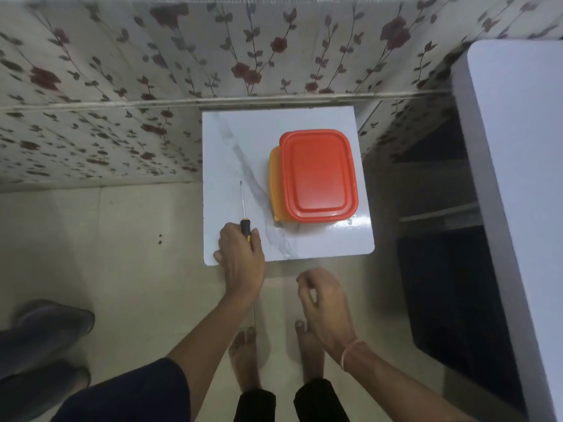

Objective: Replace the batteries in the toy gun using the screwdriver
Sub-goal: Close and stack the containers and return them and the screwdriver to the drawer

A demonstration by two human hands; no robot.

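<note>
Left hand: we see the left hand (242, 254) at the near left corner of the table, its fingers curled round the handle of the screwdriver.
Screwdriver: the screwdriver (245, 226) has a black and yellow handle and a thin metal shaft that points away from us over the tabletop; we cannot tell whether the shaft touches the surface.
Right hand: the right hand (323, 300) hangs above the floor just short of the table's near edge, with its fingers loosely curled and nothing in them. A thin band (350, 353) sits on the wrist.
Table: a small white table (231, 141) with a grey marble streak stands against a wall with a flower pattern (122, 71).
Container: a box with an orange-red lid (318, 175) rests on the right half of the table, stacked on a yellow box (273, 184) that shows at its left side, well apart from the screwdriver.
Floor: we see our two bare feet (243, 354) on pale tiles, and dark shoes (51, 321) at the far left.
</note>
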